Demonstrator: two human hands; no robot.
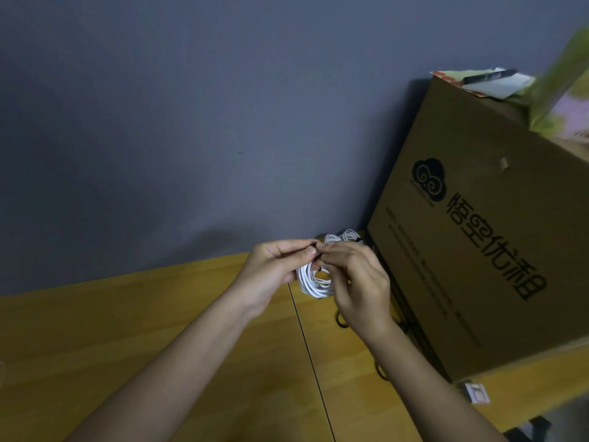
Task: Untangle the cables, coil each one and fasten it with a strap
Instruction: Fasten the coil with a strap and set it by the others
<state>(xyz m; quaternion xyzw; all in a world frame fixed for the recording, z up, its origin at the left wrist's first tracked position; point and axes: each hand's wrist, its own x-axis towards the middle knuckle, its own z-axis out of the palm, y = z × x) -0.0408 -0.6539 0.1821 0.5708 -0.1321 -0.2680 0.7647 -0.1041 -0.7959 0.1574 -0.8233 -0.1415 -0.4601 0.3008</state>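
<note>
**Strap closure on a held coil: risks at this step**

Obs.: Both hands are raised above the wooden tabletop [159, 330], close together. The left hand [274, 269] and right hand [357, 279] meet fingertip to fingertip at the top of a white cable coil [314, 282], which hangs between them. Fingers of both hands are curled and pinching at that top point. Something small and dark shows there, probably the strap, but it is too hidden to confirm. Whether the strap is already wrapped round the bundle: cannot tell.

Further white coils [342, 237] lie on the tabletop behind the hands, against the grey wall and just beside a large cardboard box [478, 234]. Dark loops [342, 320], possibly spare straps, lie on the tabletop near the box base.

Judged step: fastening the coil in hand.

Risks:
- The coil is held only at its top. If either pinch slackens while the strap is threaded, the turns may spring open and the winding is lost.
- The strap may catch only some turns, leaving loose loops that snag.
- A loosely closed strap may slide off once the coil is set down.
- A dropped coil could land among the finished coils behind and tangle with them.
</note>
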